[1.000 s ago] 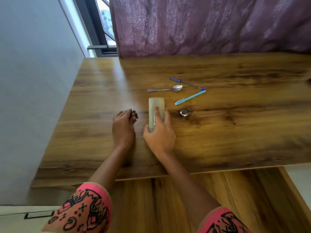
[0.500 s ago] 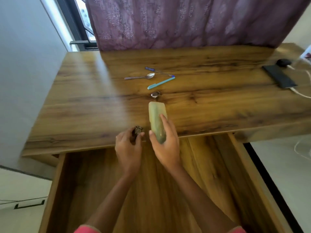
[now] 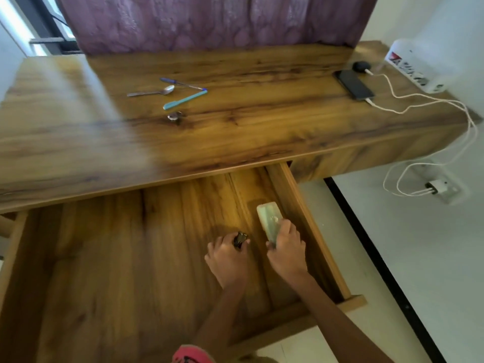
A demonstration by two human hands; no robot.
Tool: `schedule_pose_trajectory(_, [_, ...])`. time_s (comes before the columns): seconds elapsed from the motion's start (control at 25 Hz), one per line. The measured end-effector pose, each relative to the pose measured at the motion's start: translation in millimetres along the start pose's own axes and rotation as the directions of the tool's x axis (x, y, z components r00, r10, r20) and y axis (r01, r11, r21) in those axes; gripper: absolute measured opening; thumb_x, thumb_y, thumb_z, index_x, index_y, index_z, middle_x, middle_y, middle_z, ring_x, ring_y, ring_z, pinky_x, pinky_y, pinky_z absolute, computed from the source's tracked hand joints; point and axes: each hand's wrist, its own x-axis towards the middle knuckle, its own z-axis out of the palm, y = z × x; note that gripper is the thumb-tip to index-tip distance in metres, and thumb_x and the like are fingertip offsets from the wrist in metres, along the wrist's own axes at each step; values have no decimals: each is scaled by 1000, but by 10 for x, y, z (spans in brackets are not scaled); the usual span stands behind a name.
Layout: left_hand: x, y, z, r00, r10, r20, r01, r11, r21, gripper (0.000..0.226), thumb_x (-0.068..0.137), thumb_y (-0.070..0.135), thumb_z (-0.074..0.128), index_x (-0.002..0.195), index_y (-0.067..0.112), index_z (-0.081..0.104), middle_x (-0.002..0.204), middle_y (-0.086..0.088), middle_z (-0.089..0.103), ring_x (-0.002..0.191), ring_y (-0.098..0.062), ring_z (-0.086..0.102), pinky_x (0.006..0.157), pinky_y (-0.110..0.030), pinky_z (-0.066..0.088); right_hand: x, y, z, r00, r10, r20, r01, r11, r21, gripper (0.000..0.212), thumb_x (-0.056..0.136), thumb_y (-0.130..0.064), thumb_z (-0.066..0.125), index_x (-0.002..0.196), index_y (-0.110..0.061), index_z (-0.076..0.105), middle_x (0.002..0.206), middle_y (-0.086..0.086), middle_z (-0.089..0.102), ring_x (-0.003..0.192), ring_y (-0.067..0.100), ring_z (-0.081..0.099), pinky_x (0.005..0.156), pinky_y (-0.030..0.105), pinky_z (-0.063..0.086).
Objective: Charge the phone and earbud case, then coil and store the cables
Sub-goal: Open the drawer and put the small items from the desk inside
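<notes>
phone (image 3: pixel 354 84), a flat black slab, lies near the right edge of the brown wooden desk top (image 3: pixel 262 137), with a white cable (image 3: pixel 408 96) plugged into its near end. just behind it, by the back right corner, sits the small round black earbud case (image 3: pixel 361 66), also with a white cable in it. both cables run over the right edge and hang down to a white wall charger (image 3: pixel 436 186).

my hands are down in the open wooden drawer (image 3: pixel 306 221) below the front edge. my left hand (image 3: pixel 229 260) has its fingers curled round a small dark ridged object (image 3: pixel 240 239); what it is i cannot tell. my right hand (image 3: pixel 286 251) grips the near end of a pale green oblong case (image 3: pixel 268 217), which points away from me along the drawer's right wall. whether the case touches the drawer floor i cannot tell.

toward the middle of the desk top lie a metal spoon (image 3: pixel 154 92), a turquoise pen (image 3: pixel 184 100), a thin blue-handled screwdriver (image 3: pixel 180 83) and a small round metal piece (image 3: pixel 175 117). a white power strip (image 3: pixel 416 69) sits at the back right corner, and a purple curtain (image 3: pixel 209 22) hangs along the back edge.
</notes>
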Motion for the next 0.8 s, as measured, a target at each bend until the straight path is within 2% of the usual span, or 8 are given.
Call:
schedule_pose_trajectory(0.16, [-116, -93, 199, 991, 37, 126, -51, 992, 113, 33, 85, 32, 62, 116, 20, 63, 115, 0, 65, 113, -21, 48, 89, -30, 34, -118, 159, 30, 996, 55, 70, -48, 994, -95, 62, 87, -26, 62, 135, -13, 26, 134, 8, 42, 123, 22, 45, 92, 34, 50])
schedule_pose_trajectory(0.32, [-149, -118, 286, 987, 53, 152, -70, 991, 110, 35, 82, 29, 66, 115, 16, 62, 115, -5, 63, 111, -22, 51, 90, -31, 38, -128, 200, 81, 996, 33, 78, -20, 987, -157, 64, 87, -27, 62, 139, -14, 25, 139, 8, 39, 126, 22, 43, 91, 34, 51])
schedule_pose_trajectory(0.48, [-95, -120, 203, 980, 90, 176, -107, 990, 88, 43, 78, 31, 70, 116, 13, 59, 116, -5, 59, 108, -20, 53, 87, -31, 43, -123, 106, 24, 999, -6, 39, 13, 981, -193, 66, 88, -33, 60, 140, -13, 25, 145, 9, 33, 131, 23, 37, 97, 35, 46])
schedule_pose_trajectory(0.56, [-1, -94, 47, 979, 163, 126, -174, 982, 79, 41, 78, 30, 71, 114, 11, 60, 113, -6, 60, 105, -20, 55, 84, -31, 44, -88, -32, -37, 998, -69, -4, 68, 986, -151, 62, 90, -37, 56, 139, -12, 28, 147, 9, 32, 133, 23, 35, 100, 34, 44])
schedule_pose_trajectory(0.68, [318, -22, -308, 966, 257, -27, -255, 965, 60, 34, 81, 29, 68, 109, 12, 63, 110, -5, 62, 102, -21, 56, 84, -32, 45, 113, -450, -115, 978, -199, -64, 195, 979, -64, 52, 93, -35, 52, 136, -12, 35, 148, 8, 31, 134, 21, 33, 101, 30, 41])
schedule_pose_trajectory(0.8, [833, 87, -741, 937, 306, -169, -303, 952, 44, 23, 85, 23, 63, 105, 12, 63, 106, -5, 63, 97, -21, 57, 81, -34, 48, 489, -1024, -183, 944, -316, -94, 317, 948, -4, 51, 95, -33, 48, 138, -11, 33, 151, 7, 24, 137, 19, 26, 103, 28, 36])
